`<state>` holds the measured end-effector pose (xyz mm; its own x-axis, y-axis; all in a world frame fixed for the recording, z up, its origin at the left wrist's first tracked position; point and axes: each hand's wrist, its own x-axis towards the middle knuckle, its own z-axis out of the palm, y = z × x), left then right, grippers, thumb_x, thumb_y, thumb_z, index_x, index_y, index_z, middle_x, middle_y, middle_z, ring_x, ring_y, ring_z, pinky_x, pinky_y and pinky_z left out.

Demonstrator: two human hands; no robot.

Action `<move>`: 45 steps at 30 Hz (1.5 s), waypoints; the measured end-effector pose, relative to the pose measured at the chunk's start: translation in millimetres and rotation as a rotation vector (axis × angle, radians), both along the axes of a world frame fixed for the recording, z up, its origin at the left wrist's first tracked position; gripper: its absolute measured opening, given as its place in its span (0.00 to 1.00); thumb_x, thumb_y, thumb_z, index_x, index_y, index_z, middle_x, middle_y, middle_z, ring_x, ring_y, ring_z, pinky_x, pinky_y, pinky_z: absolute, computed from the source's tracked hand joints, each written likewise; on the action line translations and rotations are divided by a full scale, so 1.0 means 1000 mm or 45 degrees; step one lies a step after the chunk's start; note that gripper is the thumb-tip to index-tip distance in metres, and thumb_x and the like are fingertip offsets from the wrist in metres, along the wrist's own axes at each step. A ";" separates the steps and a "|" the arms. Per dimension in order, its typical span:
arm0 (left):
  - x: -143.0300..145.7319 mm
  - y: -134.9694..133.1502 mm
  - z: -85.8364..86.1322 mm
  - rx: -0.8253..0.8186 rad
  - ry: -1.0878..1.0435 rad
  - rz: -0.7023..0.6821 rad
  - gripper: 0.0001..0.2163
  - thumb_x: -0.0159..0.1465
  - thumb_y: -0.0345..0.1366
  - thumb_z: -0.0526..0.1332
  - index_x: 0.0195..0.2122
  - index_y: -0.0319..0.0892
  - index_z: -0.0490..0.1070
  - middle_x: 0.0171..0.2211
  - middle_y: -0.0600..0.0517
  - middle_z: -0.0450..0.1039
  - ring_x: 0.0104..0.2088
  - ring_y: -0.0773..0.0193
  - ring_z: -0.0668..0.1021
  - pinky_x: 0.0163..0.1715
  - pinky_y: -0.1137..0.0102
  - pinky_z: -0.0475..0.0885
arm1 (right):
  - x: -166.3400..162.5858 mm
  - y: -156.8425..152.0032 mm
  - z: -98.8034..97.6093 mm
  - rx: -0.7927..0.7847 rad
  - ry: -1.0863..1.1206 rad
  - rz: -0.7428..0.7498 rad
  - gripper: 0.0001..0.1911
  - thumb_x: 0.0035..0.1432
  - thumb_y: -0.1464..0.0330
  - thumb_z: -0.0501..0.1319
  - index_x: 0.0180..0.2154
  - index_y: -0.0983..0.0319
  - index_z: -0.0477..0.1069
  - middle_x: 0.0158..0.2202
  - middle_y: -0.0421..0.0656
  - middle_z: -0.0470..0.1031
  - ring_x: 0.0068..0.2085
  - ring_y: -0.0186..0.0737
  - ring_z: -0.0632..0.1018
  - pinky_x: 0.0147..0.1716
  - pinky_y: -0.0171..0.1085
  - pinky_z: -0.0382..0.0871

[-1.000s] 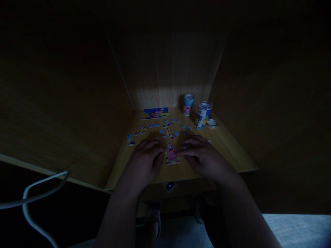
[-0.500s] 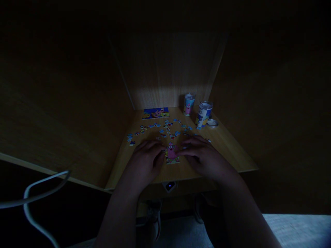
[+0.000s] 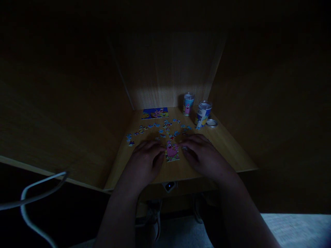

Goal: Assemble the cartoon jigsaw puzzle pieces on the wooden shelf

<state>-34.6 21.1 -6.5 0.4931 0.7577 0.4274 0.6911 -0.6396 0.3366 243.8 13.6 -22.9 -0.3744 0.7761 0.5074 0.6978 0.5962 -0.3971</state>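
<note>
A small joined section of jigsaw puzzle (image 3: 172, 151), showing a pink cartoon figure, lies on the wooden surface between my hands. My left hand (image 3: 146, 160) rests at its left edge, index fingertip against or very close to the border, thumb spread away below. On the opposite side, my right hand (image 3: 200, 153) has curved fingers reaching to the upper right edge, with a gap between index finger and thumb. A small pale piece shows near the right thumb. Loose jigsaw pieces (image 3: 167, 131) are scattered beyond both hands. Dim light hides exact fingertip contact.
A finished-looking puzzle picture (image 3: 155, 113) lies at the back left. Two printed cans (image 3: 188, 104) with clear tops stand at the back right, beside a round lid (image 3: 211, 123). Wooden panels enclose both sides. A white cable (image 3: 36, 224) hangs at lower left.
My right fingers have drawn back from the pink figure to the section's upper right edge. The section has turned slightly and shifted a little away from me. My left hand stays nearly still.
</note>
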 end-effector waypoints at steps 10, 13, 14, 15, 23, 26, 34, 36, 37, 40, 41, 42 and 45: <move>-0.001 -0.001 -0.001 0.022 0.000 0.084 0.08 0.75 0.30 0.65 0.52 0.48 0.77 0.52 0.47 0.84 0.54 0.47 0.84 0.58 0.46 0.80 | -0.001 0.002 -0.004 0.023 -0.009 -0.074 0.11 0.75 0.70 0.65 0.55 0.56 0.82 0.58 0.50 0.84 0.62 0.55 0.81 0.66 0.59 0.76; 0.000 -0.001 0.000 0.021 0.000 0.097 0.06 0.75 0.29 0.65 0.50 0.47 0.78 0.52 0.46 0.84 0.54 0.47 0.84 0.58 0.47 0.80 | -0.002 0.002 -0.003 0.020 -0.016 -0.128 0.11 0.75 0.69 0.66 0.55 0.57 0.81 0.57 0.51 0.84 0.61 0.56 0.80 0.65 0.58 0.76; 0.000 -0.001 0.001 0.019 -0.001 0.102 0.06 0.75 0.29 0.65 0.50 0.47 0.78 0.52 0.46 0.84 0.53 0.47 0.84 0.58 0.47 0.80 | -0.002 0.002 -0.002 0.016 -0.022 -0.161 0.10 0.75 0.69 0.66 0.54 0.58 0.81 0.56 0.52 0.84 0.60 0.57 0.80 0.64 0.58 0.76; 0.001 -0.001 0.001 0.015 -0.001 0.107 0.06 0.75 0.29 0.65 0.50 0.46 0.78 0.52 0.46 0.84 0.53 0.47 0.84 0.58 0.47 0.80 | -0.003 0.001 -0.001 0.009 -0.030 -0.197 0.09 0.74 0.69 0.66 0.53 0.58 0.81 0.54 0.52 0.84 0.59 0.58 0.80 0.64 0.58 0.76; 0.000 -0.001 0.000 0.015 0.004 0.122 0.05 0.76 0.30 0.65 0.47 0.47 0.78 0.48 0.48 0.84 0.51 0.49 0.84 0.55 0.50 0.80 | -0.004 0.001 0.002 -0.054 -0.043 -0.269 0.03 0.74 0.67 0.67 0.45 0.57 0.80 0.49 0.51 0.84 0.56 0.58 0.80 0.61 0.58 0.76; 0.001 -0.001 0.000 0.029 0.009 0.132 0.05 0.76 0.30 0.65 0.48 0.47 0.79 0.50 0.48 0.84 0.52 0.49 0.84 0.57 0.49 0.80 | -0.003 0.002 0.001 -0.052 -0.028 -0.240 0.02 0.74 0.67 0.67 0.44 0.56 0.79 0.49 0.50 0.84 0.56 0.58 0.80 0.60 0.58 0.76; -0.001 -0.001 -0.001 0.096 0.101 0.449 0.10 0.75 0.30 0.62 0.53 0.43 0.82 0.55 0.42 0.86 0.57 0.42 0.84 0.65 0.42 0.76 | -0.004 0.001 0.002 -0.054 -0.038 -0.264 0.04 0.75 0.66 0.66 0.48 0.57 0.80 0.51 0.51 0.84 0.57 0.59 0.80 0.61 0.59 0.76; -0.003 -0.001 -0.002 0.091 0.154 0.572 0.14 0.72 0.27 0.62 0.55 0.40 0.82 0.57 0.39 0.85 0.59 0.39 0.83 0.66 0.41 0.76 | -0.005 0.000 0.001 -0.058 -0.054 -0.289 0.05 0.75 0.65 0.66 0.48 0.57 0.80 0.51 0.52 0.84 0.58 0.60 0.80 0.61 0.59 0.76; -0.005 -0.002 -0.003 0.083 0.180 0.625 0.17 0.69 0.25 0.62 0.57 0.39 0.82 0.59 0.38 0.84 0.60 0.38 0.82 0.66 0.41 0.76 | -0.005 0.000 0.001 -0.058 -0.064 -0.297 0.05 0.75 0.65 0.66 0.48 0.58 0.80 0.51 0.52 0.84 0.58 0.60 0.80 0.62 0.60 0.76; -0.007 -0.005 -0.001 0.070 0.218 0.794 0.23 0.67 0.22 0.59 0.60 0.40 0.82 0.62 0.38 0.83 0.61 0.36 0.81 0.62 0.41 0.78 | -0.005 0.001 0.001 -0.056 -0.083 -0.306 0.06 0.76 0.64 0.66 0.49 0.58 0.80 0.52 0.53 0.84 0.58 0.61 0.80 0.62 0.60 0.76; -0.007 -0.005 0.000 0.066 0.218 0.846 0.25 0.67 0.22 0.58 0.62 0.40 0.81 0.62 0.38 0.83 0.60 0.36 0.81 0.61 0.41 0.78 | -0.005 0.001 0.000 -0.055 -0.081 -0.306 0.06 0.77 0.64 0.65 0.49 0.58 0.80 0.52 0.53 0.84 0.58 0.61 0.80 0.62 0.60 0.76; -0.008 -0.006 0.001 0.058 0.214 0.885 0.25 0.67 0.21 0.57 0.63 0.39 0.80 0.62 0.37 0.83 0.59 0.36 0.81 0.60 0.41 0.79 | -0.005 0.001 0.000 -0.053 -0.076 -0.303 0.06 0.77 0.64 0.65 0.49 0.58 0.80 0.52 0.53 0.84 0.58 0.61 0.80 0.62 0.60 0.76; -0.010 -0.005 0.000 0.023 0.202 0.930 0.25 0.68 0.21 0.55 0.63 0.37 0.81 0.59 0.35 0.83 0.57 0.35 0.82 0.58 0.41 0.80 | -0.005 0.001 0.000 -0.049 -0.057 -0.289 0.07 0.76 0.64 0.65 0.50 0.57 0.80 0.54 0.52 0.84 0.59 0.60 0.80 0.63 0.60 0.75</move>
<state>-44.2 16.0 -6.2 -0.0758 0.9096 0.4084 0.9816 -0.0039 0.1910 238.8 14.4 -22.6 -0.2095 0.8613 0.4629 0.8296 0.4071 -0.3821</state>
